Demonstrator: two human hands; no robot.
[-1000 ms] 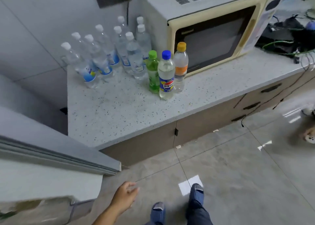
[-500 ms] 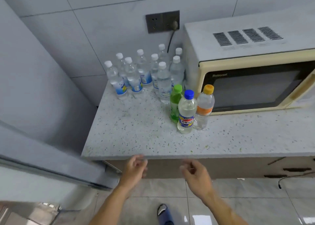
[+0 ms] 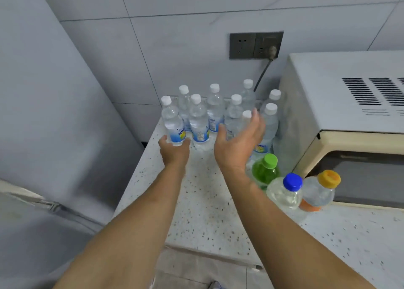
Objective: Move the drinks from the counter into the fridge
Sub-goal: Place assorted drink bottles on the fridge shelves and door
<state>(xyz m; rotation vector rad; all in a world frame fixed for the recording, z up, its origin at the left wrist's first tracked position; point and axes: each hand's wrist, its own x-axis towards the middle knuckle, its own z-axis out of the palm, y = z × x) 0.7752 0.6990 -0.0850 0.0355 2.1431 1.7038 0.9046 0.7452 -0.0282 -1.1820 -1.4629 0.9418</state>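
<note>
My left hand [image 3: 175, 149] grips the nearest water bottle [image 3: 173, 122] mid-frame, right hand [image 3: 239, 139] spread beside the cluster; every drink I see sits on the surface [image 3: 207, 212].

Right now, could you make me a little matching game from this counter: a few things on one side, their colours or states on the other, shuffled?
Things:
1. left hand
2. right hand
3. bottle nearest the microwave door
4. bottle in front of the right wrist

States:
A. green cap
B. open, holding nothing
C. orange cap
D. gripping a water bottle

Pairs: 1-D, 2-B, 3-C, 4-A
</note>
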